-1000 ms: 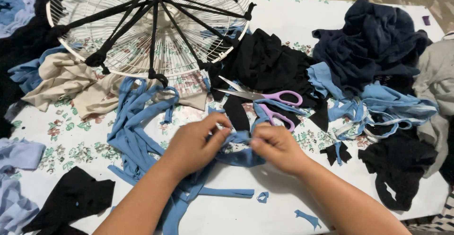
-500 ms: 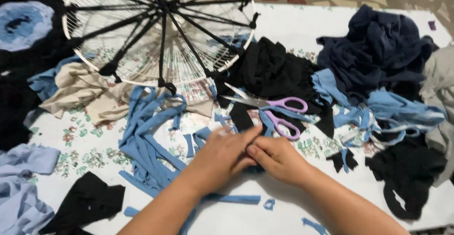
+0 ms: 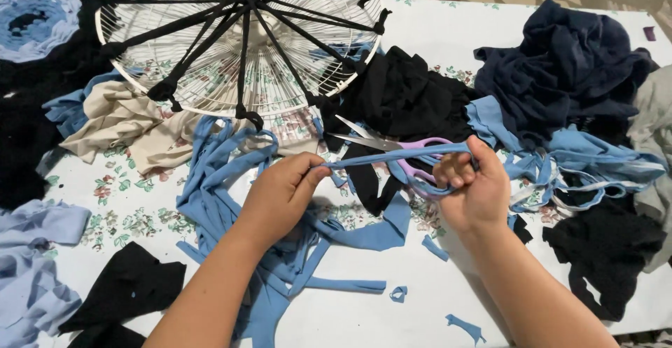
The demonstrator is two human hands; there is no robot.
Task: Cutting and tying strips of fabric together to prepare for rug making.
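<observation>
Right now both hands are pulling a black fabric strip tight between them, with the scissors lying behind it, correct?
Not quite. The strip stretched between the left hand and right hand is blue, not black, as the head view shows. The scissors do lie behind it.

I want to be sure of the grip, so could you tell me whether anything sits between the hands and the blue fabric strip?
Nothing visible does: the left hand and right hand both grip the blue fabric strip directly, stretching it above the purple-handled scissors.

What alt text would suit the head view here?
Left hand and right hand stretch a blue fabric strip taut over purple-handled scissors, amid fabric scraps on a floral tablecloth, below a round wire frame.
</observation>
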